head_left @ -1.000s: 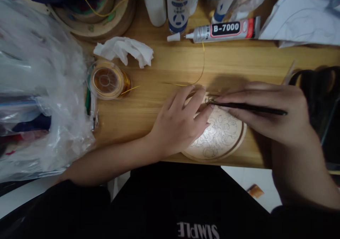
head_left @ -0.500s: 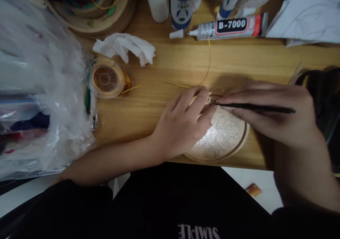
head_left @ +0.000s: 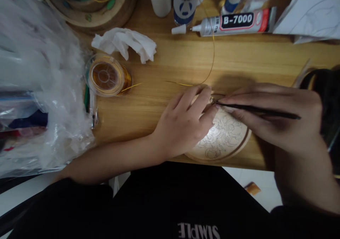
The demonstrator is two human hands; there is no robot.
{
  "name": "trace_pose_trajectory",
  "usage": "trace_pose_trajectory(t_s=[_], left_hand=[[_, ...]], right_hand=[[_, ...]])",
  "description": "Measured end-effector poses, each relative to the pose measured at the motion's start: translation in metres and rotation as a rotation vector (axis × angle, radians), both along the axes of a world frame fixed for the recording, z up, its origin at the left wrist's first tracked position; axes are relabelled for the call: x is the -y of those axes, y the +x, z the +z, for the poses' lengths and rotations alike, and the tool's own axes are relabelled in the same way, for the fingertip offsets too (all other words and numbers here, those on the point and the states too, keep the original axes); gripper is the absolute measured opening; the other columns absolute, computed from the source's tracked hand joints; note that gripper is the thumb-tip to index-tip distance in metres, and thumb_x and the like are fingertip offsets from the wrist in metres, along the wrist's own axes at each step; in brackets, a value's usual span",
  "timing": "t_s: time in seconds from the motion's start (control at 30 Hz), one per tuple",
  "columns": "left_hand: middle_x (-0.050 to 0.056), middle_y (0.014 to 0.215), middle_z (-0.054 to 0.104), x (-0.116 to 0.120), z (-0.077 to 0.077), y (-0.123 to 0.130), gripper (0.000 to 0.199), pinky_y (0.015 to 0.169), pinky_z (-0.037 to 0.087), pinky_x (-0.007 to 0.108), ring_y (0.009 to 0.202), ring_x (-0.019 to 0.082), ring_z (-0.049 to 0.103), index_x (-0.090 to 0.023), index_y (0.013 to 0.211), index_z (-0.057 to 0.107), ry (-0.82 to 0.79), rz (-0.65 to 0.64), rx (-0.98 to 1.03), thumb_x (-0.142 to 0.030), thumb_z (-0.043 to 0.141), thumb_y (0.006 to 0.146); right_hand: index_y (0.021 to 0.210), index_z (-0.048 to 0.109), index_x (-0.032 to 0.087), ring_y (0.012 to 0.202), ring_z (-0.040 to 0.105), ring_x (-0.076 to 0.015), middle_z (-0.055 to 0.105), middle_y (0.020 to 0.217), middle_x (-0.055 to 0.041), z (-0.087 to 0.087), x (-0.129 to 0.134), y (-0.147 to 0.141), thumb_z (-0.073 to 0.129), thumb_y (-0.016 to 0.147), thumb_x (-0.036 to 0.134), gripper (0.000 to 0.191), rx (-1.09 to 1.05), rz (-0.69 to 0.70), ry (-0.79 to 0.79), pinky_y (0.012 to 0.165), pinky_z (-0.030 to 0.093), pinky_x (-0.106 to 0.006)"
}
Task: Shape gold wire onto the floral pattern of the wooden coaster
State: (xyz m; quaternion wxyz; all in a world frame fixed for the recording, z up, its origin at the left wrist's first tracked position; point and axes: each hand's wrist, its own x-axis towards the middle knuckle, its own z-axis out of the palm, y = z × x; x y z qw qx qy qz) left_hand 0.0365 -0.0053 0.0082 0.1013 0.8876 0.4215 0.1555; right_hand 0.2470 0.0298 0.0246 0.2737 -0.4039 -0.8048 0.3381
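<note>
The fingers of the right hand (head_left: 276, 115) are pressed together around a thin black tool (head_left: 257, 109), pinching it like a pen; its tip points left and meets a small loop of gold wire (head_left: 211, 100) at the far edge of the round wooden disc (head_left: 225, 140). The fingers of the left hand (head_left: 186, 122) are bent and close together, and their tips press down at the same spot, just beside the tool tip; whether they pinch the wire itself I cannot tell. The left palm covers the left part of the disc. The disc lies flat at the near edge of the wooden table (head_left: 172, 62), and a drawn pattern of curled lines shows on its face.

From the fingertips the gold wire runs far across the table toward the glue tube (head_left: 233, 21) marked B-7000, which lies on its side with a white cap (head_left: 178, 29) just beside its nozzle. To the left, well apart, stands a spool (head_left: 106, 76) of gold wire, and a crumpled white tissue (head_left: 124, 44) lies beyond it. Clear plastic bags (head_left: 39, 83) fill the left side.
</note>
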Motion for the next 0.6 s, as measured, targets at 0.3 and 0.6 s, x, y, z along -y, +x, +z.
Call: trace_pose_trajectory(t_s=[0.3, 0.6], left_hand=[[0.015, 0.13, 0.061, -0.001, 0.0, 0.0, 0.023, 0.093, 0.052, 0.042, 0.12, 0.03, 0.059, -0.012, 0.111, 0.064, 0.05, 0.014, -0.003, -0.026, 0.054, 0.095], [0.008, 0.115, 0.07, -0.011, 0.004, -0.008, 0.016, 0.089, 0.055, 0.039, 0.107, 0.027, 0.066, -0.014, 0.096, 0.068, 0.197, 0.006, 0.032, -0.025, 0.057, 0.093]], right_hand=[[0.108, 0.073, 0.023, 0.083, 0.069, -0.0137, 0.073, 0.095, -0.0034, 0.001, 0.003, 0.001, 0.071, 0.081, 0.012, 0.029, 0.05, 0.001, 0.062, 0.069, 0.053, -0.025], [0.11, 0.072, 0.023, 0.086, 0.07, -0.0131, 0.073, 0.096, -0.0024, 0.0, 0.0, 0.003, 0.071, 0.081, 0.012, 0.03, 0.041, 0.017, 0.041, 0.071, 0.053, -0.024]])
